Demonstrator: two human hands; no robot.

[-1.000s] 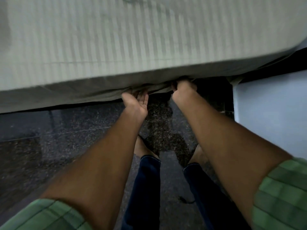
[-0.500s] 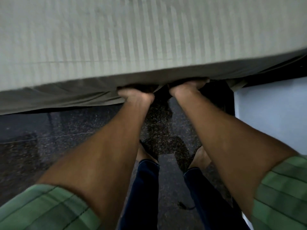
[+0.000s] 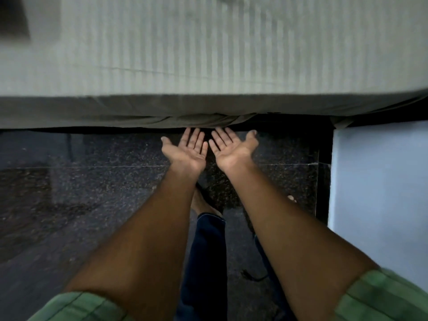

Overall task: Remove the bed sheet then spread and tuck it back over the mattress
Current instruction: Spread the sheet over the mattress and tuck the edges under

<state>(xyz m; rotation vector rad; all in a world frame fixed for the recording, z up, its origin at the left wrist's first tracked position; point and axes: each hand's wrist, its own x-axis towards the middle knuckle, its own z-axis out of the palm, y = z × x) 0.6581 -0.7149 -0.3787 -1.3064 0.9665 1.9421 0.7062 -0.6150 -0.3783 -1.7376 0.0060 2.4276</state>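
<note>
— Above, far side?
— Sheet (image 3: 208, 54) over mattress, spanning left to right; tucked edge along the near side.
— Just below that edge?
— Left hand (image 3: 186, 151) and right hand (image 3: 231, 149), side by side, palms up, fingertips at the fold.
— Beneath?
— Floor (image 3: 92, 193); legs (image 3: 206, 251) between the forearms.
— Right?
— Wall (image 3: 379, 193), beside the bed's corner.
</note>
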